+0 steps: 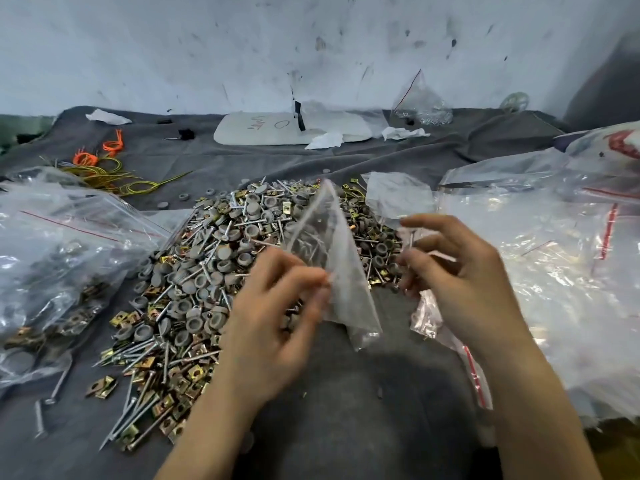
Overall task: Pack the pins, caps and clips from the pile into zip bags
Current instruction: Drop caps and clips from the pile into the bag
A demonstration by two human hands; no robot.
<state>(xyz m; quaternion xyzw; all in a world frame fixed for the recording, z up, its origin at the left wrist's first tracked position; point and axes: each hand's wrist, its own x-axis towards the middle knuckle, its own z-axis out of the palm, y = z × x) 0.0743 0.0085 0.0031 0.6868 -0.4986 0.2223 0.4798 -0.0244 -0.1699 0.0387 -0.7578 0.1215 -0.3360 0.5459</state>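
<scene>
The left hand (277, 306) pinches the edge of a clear zip bag (332, 244) between thumb and fingertips, and the bag stands tilted above the pile (214, 258). The right hand (464, 271) is curled and smeared by motion. A thin pin (411, 237) shows at its fingertips, but I cannot tell whether it grips it. The pile of grey caps, steel pins and brass-coloured clips lies mid-way across the grey cloth (207, 157), partly hidden by both hands. Filled bags (52, 265) are cut off at the cloth's left edge, and a heap of empty bags (554, 254) lies at its right edge. At the far edge a white slab (287, 128) bears red writing, of which only an "O" is legible.
</scene>
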